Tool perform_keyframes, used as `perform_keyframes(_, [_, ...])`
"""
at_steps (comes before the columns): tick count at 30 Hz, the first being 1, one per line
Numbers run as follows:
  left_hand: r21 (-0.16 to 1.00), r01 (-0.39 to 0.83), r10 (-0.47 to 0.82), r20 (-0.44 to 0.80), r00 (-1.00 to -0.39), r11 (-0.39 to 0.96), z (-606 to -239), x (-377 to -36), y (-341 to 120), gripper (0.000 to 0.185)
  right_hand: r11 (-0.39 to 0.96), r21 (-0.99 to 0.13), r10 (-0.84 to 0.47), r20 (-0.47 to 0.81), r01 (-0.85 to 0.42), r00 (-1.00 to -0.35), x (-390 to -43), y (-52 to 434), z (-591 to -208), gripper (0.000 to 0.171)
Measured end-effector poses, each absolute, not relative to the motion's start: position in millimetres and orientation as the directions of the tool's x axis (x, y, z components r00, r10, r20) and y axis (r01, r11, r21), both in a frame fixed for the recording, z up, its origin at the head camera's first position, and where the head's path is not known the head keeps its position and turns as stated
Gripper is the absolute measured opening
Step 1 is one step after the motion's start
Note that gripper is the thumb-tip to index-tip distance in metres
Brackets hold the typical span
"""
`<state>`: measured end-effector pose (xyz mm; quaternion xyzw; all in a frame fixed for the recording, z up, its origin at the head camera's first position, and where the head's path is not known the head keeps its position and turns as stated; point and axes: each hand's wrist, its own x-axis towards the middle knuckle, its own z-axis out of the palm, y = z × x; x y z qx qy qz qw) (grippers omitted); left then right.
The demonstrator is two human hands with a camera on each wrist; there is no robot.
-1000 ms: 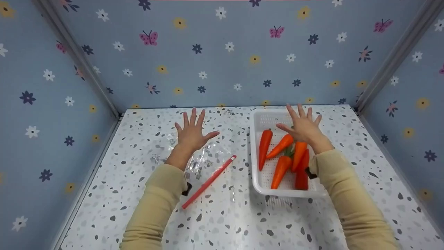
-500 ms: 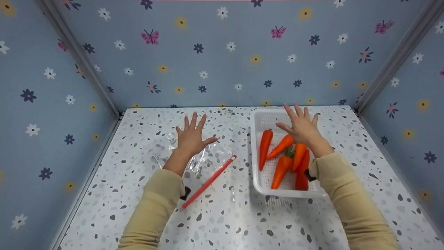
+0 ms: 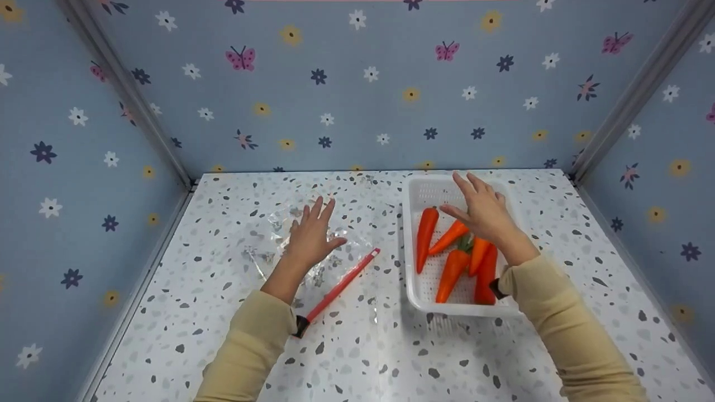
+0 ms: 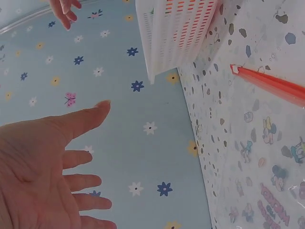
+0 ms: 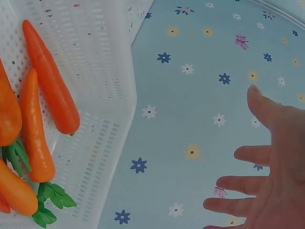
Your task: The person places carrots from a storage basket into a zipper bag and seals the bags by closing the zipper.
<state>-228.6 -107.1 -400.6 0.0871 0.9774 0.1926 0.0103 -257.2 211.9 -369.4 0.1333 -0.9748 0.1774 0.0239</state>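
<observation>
Speckled worktop (image 3: 357, 357) carries a clear bag (image 3: 313, 251) under the flat, empty left hand (image 3: 310, 237); the spread, empty right hand (image 3: 486, 212) hovers over the white basket (image 3: 416, 195) of carrots (image 3: 452, 268).

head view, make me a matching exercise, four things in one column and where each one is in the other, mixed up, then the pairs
1. carrots
2. left hand
3. right hand
4. red strip

a. over the white basket
b. inside the basket
c. over the clear bag
d. along the bag's near edge

Pairs: 1-b, 2-c, 3-a, 4-d
</observation>
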Motion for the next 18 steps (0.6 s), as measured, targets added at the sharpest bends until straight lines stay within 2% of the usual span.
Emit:
perform_keyframes(11, [0.413,0.193,0.194,0.04,-0.98,0.89,-424,-214,-99,0.069,0.879,-0.404,-0.239,0.087,-0.254,-0.967,-242,203,-373,0.074])
perform_keyframes(18, [0.425,0.224,0.196,0.109,-0.975,0.877,-450,-209,-95,0.059,0.854,-0.458,-0.223,0.109,-0.248,-0.969,-231,197,-377,0.068])
